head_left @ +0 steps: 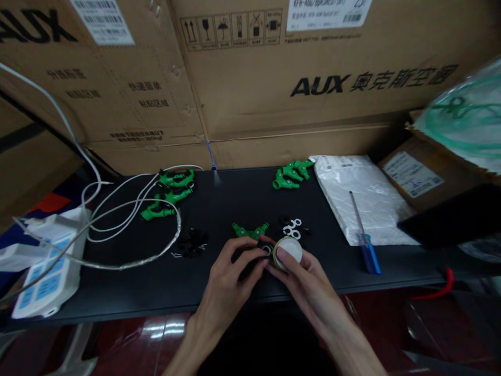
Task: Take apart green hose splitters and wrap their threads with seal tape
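My right hand (309, 279) is closed around a small round tin (288, 253), its pale disc face turned up and the thumb lying across its edge. My left hand (230, 274) pinches a small dark ring-shaped part (267, 249) with a pale rim, right beside the tin. The fingers partly cover that part, so its exact kind is unclear. Just beyond both hands lies a green Y-shaped hose connector (250, 231) on the black tabletop (235, 198). White washers (292, 230) and some black rings are scattered behind the tin.
Green connectors lie in groups at back left (172, 189) and back right (291, 175). Black parts with screws (192, 243) sit left of my hands. Further left are a power strip (50, 266) and cables. At right are a screwdriver (368, 253), a white bag (360, 203) and boxes.
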`<state>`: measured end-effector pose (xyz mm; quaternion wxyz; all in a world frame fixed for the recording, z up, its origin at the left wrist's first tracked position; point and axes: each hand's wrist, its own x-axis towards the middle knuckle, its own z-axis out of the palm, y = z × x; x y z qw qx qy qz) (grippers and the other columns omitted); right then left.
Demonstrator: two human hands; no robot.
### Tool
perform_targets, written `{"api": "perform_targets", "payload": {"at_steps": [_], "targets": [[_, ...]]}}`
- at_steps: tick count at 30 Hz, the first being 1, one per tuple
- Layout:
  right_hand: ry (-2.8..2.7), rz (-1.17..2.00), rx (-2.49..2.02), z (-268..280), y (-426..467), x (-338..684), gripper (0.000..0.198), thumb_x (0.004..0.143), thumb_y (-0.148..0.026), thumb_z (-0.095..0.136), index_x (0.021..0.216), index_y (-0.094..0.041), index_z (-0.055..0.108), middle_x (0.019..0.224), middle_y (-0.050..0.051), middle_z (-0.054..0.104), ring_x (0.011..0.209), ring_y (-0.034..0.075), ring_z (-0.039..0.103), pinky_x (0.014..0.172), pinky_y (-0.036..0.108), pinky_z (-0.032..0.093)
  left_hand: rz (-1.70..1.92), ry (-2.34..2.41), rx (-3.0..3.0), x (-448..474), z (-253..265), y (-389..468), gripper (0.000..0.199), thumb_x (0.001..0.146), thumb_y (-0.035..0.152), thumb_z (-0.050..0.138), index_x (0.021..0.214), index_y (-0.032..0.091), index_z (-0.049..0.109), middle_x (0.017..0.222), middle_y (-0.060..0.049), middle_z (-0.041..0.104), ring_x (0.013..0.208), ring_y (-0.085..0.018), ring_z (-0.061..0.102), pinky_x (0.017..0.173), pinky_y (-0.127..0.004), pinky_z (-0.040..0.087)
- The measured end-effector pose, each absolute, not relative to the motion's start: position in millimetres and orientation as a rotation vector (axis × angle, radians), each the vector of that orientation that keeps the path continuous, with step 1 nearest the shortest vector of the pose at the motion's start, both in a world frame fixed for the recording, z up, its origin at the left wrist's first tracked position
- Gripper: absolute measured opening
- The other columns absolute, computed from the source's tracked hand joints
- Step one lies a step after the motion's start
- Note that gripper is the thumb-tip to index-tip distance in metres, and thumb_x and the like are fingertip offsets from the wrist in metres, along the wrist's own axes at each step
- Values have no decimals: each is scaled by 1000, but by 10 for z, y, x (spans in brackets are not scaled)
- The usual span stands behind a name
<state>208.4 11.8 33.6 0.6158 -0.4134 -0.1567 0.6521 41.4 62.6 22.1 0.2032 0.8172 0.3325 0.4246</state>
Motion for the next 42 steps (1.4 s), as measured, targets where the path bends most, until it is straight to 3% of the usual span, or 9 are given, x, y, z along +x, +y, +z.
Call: {"api": "perform_targets", "payload": {"at_steps": [6,11,18,21,28,32,36,39,42], "targets": [[-512,1373,-1050,419,179,2269,28,83,-39,85,105,-23,83,125,9,77,123,26,68,107,42,57,1044,824,2318,601,285,859,19,96,17,69,114,22,72,118,-7,64,111,-20,67,95,-37,61],[-585,1289,-1092,445,358,2504,25,82,-39,86,103,-25,82,127,7,76,116,20,71,101,32,58,846,798,2128,888,410,1214,12,92,30,76,101,23,79,101,-3,64,91,-17,67,81,-31,57],[-631,1261,-1094,310,420,2678,32,80,-42,87,105,-23,82,121,10,78,108,23,74,98,40,61,686,694,2011,1074,386,1453,12,85,30,81,92,21,80,91,-1,63,76,-14,59,68,-27,49],[-648,1264,-1100,258,384,2682,32,80,-42,87,105,-23,82,117,10,78,106,24,74,98,40,61,657,664,2003,1058,352,1449,12,84,29,82,92,20,80,92,0,63,73,-13,57,66,-26,47],[-681,1200,-1129,183,355,2674,30,84,-40,84,110,-26,81,130,8,74,118,24,70,107,40,57,675,671,1886,1058,305,1390,14,86,29,82,99,23,84,91,-1,66,78,-15,61,69,-28,47],[-696,1157,-1112,185,383,2654,28,84,-40,84,108,-27,81,125,7,76,114,23,72,109,44,56,741,715,1730,1110,271,1362,11,84,29,83,91,20,84,88,-2,68,78,-15,64,69,-28,48],[-709,1155,-1084,154,414,2640,25,86,-39,82,108,-27,81,127,7,75,113,23,72,109,44,56,807,775,1728,1128,268,1344,13,81,31,84,85,20,82,87,-2,67,67,-11,60,57,-23,46],[-694,1164,-1080,110,418,2653,29,85,-40,83,110,-25,81,125,9,76,115,25,72,108,46,56,758,791,1636,1115,271,1342,25,80,40,83,85,16,78,94,-2,66,53,-6,57,43,-20,43],[-685,1152,-1115,81,400,2706,34,84,-41,84,113,-24,80,125,10,76,118,27,71,109,46,57,743,765,1712,1078,287,1362,26,85,43,80,91,18,80,98,-3,70,52,-7,59,43,-20,45]]}}
